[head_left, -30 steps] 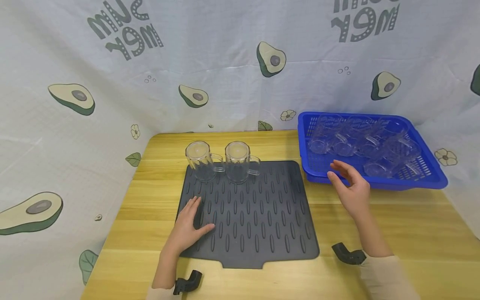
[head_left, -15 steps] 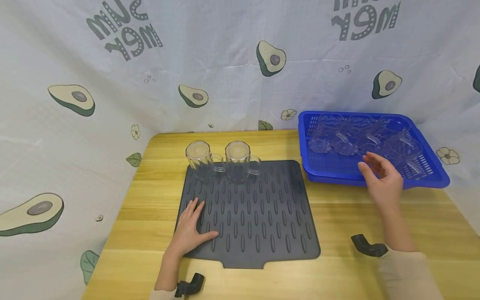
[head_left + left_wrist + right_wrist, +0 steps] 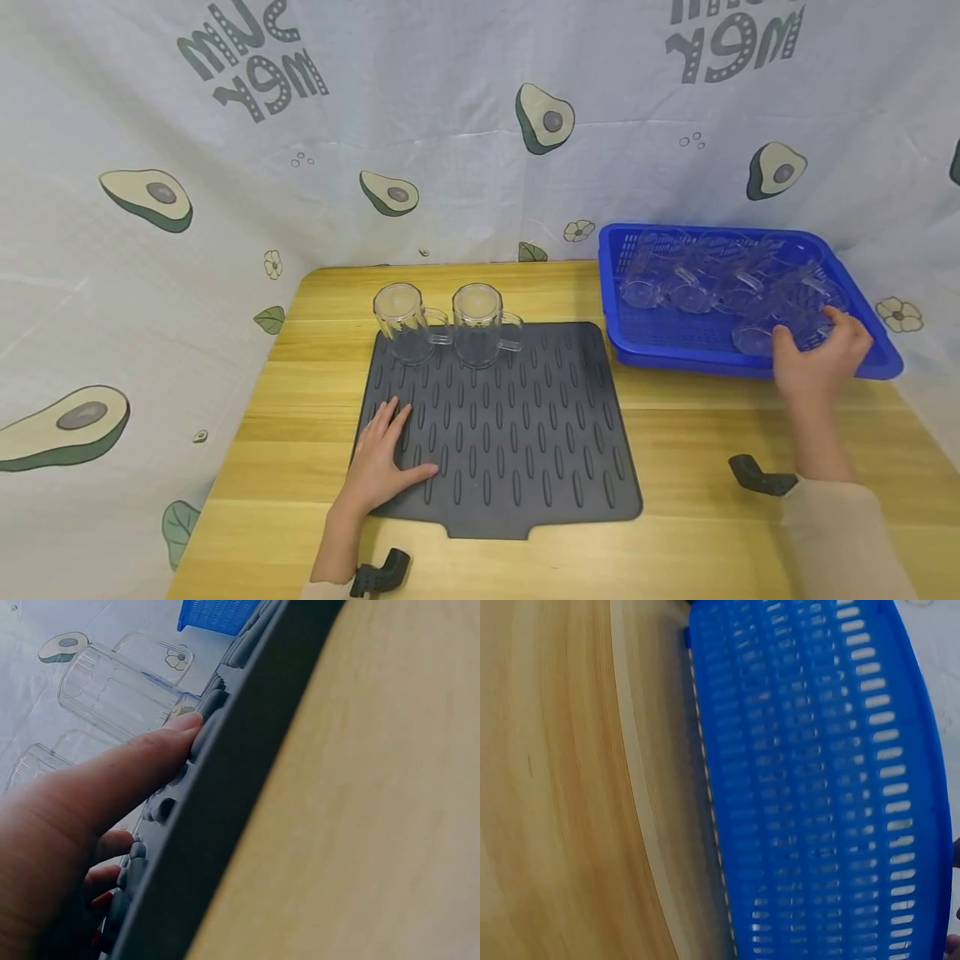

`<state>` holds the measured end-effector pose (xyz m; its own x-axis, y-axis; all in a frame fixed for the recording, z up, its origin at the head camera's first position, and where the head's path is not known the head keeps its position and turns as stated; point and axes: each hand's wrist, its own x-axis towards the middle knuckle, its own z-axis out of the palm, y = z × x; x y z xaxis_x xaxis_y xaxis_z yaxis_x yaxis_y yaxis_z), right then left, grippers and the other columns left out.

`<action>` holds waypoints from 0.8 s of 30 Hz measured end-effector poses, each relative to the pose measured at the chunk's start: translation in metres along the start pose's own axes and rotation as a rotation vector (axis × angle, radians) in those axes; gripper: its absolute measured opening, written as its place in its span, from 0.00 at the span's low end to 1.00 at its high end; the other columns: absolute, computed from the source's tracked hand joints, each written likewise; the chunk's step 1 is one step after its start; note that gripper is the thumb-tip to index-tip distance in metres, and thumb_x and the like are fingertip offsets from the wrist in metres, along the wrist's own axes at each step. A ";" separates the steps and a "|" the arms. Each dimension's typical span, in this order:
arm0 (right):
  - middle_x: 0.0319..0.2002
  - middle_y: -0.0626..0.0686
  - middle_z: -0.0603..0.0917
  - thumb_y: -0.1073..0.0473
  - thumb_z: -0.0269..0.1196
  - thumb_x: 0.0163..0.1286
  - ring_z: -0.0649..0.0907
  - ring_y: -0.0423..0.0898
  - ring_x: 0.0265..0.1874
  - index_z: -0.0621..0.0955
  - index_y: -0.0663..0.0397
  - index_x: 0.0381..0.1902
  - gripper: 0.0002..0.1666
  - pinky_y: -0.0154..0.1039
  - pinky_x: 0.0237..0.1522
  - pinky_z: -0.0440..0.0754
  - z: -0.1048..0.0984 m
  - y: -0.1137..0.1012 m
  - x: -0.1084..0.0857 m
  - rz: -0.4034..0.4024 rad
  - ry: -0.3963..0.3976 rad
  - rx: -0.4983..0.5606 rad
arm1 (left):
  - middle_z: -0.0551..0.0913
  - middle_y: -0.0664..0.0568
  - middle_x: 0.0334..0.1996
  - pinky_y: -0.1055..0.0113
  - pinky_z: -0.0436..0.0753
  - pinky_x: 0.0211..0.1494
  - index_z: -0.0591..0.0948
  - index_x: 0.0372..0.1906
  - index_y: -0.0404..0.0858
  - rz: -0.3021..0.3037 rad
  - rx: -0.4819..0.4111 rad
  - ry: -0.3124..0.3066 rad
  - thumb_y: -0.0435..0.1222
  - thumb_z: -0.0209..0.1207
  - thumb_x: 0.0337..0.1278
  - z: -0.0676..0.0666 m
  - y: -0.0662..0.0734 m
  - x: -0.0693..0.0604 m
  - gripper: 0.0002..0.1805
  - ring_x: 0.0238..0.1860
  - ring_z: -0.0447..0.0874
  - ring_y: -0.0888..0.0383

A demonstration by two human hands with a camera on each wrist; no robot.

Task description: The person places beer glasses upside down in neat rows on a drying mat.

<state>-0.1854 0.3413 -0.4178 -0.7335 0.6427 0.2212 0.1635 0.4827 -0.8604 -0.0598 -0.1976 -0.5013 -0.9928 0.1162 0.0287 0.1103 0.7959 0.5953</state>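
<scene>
In the head view my left hand lies with fingers spread on the left side of a dark ribbed drying mat. Its thumb rests on the mat's ridges in the left wrist view. My right hand reaches over the front rim of a blue plastic basket, thumb and fingers apart around the handle side of a clear glass mug lying there. Whether they touch or grip it, I cannot tell. Two glass mugs, a left one and a right one, stand upside down on the mat's back edge.
Several more clear mugs lie on their sides in the basket, at the table's back right. The wooden table meets a printed white cloth behind. Slotted walls of the basket fill much of the right wrist view.
My right hand has moved rightward along the basket's front, from beside the front mug to its handle side. The left hand has shifted only slightly; the mugs stay in place.
</scene>
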 end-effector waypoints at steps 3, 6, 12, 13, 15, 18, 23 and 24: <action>0.72 0.54 0.53 0.55 0.57 0.67 0.53 0.48 0.72 0.61 0.50 0.73 0.37 0.41 0.72 0.50 -0.003 0.001 0.009 0.035 -0.029 -0.032 | 0.53 0.37 0.75 0.35 0.50 0.70 0.62 0.73 0.34 0.014 0.004 0.013 0.58 0.72 0.40 0.001 -0.001 0.000 0.57 0.75 0.44 0.38; 0.74 0.57 0.48 0.53 0.56 0.68 0.50 0.51 0.74 0.55 0.52 0.75 0.41 0.44 0.73 0.48 -0.009 -0.003 0.016 0.088 -0.102 -0.085 | 0.53 0.37 0.75 0.36 0.50 0.70 0.62 0.73 0.34 0.014 0.004 0.013 0.58 0.72 0.39 0.001 -0.001 0.000 0.57 0.75 0.44 0.38; 0.73 0.65 0.49 0.54 0.54 0.67 0.51 0.59 0.73 0.48 0.62 0.75 0.45 0.49 0.73 0.48 -0.013 -0.005 0.019 0.098 -0.173 -0.180 | 0.52 0.39 0.75 0.36 0.48 0.71 0.62 0.74 0.36 0.005 -0.004 0.006 0.58 0.72 0.39 0.000 0.000 0.000 0.58 0.75 0.43 0.39; 0.72 0.66 0.50 0.55 0.54 0.67 0.52 0.60 0.72 0.48 0.62 0.75 0.45 0.50 0.73 0.49 -0.013 -0.004 0.019 0.095 -0.176 -0.191 | 0.52 0.39 0.75 0.36 0.48 0.71 0.62 0.74 0.36 0.006 -0.004 0.006 0.59 0.72 0.39 0.001 0.000 0.000 0.58 0.75 0.43 0.39; 0.71 0.68 0.52 0.55 0.54 0.66 0.54 0.62 0.71 0.47 0.64 0.74 0.46 0.51 0.72 0.50 -0.014 -0.003 0.020 0.096 -0.180 -0.205 | 0.52 0.39 0.75 0.36 0.49 0.71 0.62 0.74 0.36 0.007 -0.003 0.007 0.59 0.72 0.39 0.001 0.000 0.000 0.58 0.75 0.43 0.39; 0.69 0.70 0.55 0.55 0.53 0.66 0.56 0.65 0.69 0.47 0.67 0.73 0.45 0.54 0.71 0.52 -0.015 -0.003 0.020 0.096 -0.198 -0.227 | 0.52 0.39 0.75 0.36 0.49 0.71 0.62 0.74 0.36 0.005 0.000 0.008 0.59 0.72 0.39 0.001 -0.001 0.000 0.58 0.75 0.43 0.39; 0.65 0.76 0.58 0.56 0.51 0.67 0.58 0.72 0.66 0.50 0.76 0.71 0.43 0.61 0.68 0.54 -0.017 -0.005 0.021 0.066 -0.247 -0.278 | 0.52 0.39 0.75 0.37 0.49 0.71 0.62 0.74 0.36 0.000 0.005 0.007 0.59 0.72 0.39 0.001 -0.001 0.000 0.58 0.75 0.43 0.39; 0.64 0.77 0.58 0.56 0.51 0.68 0.59 0.73 0.65 0.51 0.77 0.70 0.42 0.62 0.67 0.55 -0.018 -0.005 0.021 0.058 -0.257 -0.291 | 0.52 0.39 0.75 0.37 0.49 0.71 0.62 0.74 0.36 -0.001 0.005 0.006 0.59 0.72 0.39 0.001 -0.001 -0.001 0.58 0.75 0.43 0.39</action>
<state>-0.1896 0.3626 -0.4008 -0.8529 0.5217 0.0219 0.3627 0.6221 -0.6939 -0.0594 -0.1981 -0.5024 -0.9932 0.1116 0.0332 0.1096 0.7991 0.5911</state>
